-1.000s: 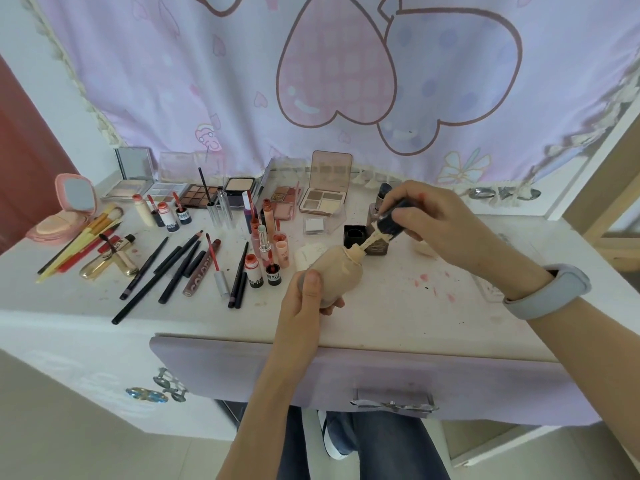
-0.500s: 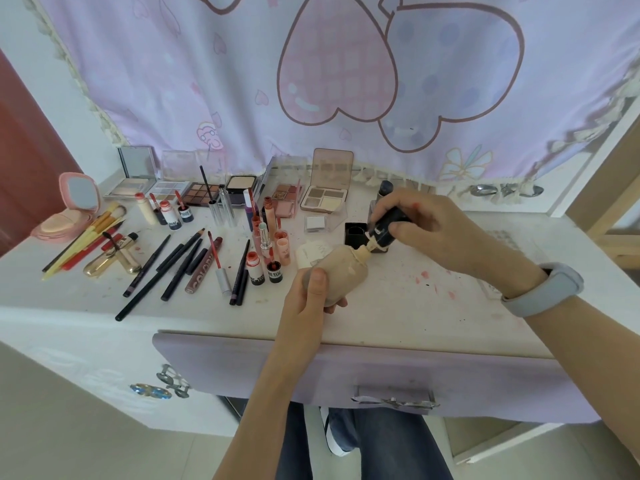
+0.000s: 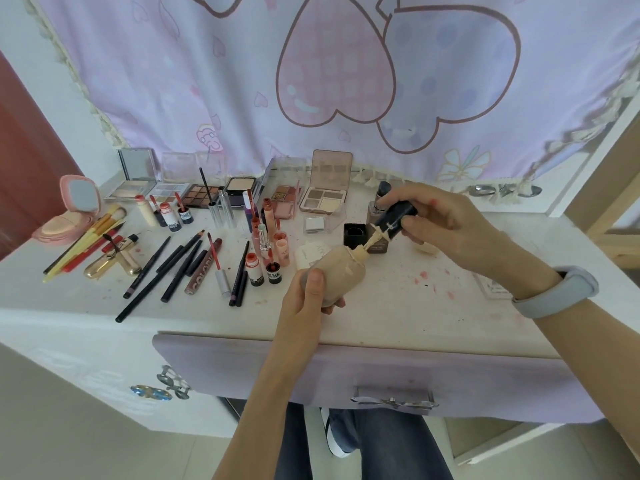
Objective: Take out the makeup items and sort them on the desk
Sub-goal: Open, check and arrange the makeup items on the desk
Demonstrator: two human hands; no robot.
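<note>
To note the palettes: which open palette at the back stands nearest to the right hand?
The four-pan palette with the pink lid; the others lie further left.

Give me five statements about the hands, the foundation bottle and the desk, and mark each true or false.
1. The left hand holds the beige foundation bottle. True.
2. The right hand is empty. False: it grips a black cap, its stem coated in foundation.
3. The cap is screwed tight onto the bottle. False: it is lifted off the neck, only the stem tip at the opening.
4. A grey band sits on the right wrist. True.
5. The pink compact lies at the right end of the desk. False: it is at the left end, open, its mirror up.
</note>
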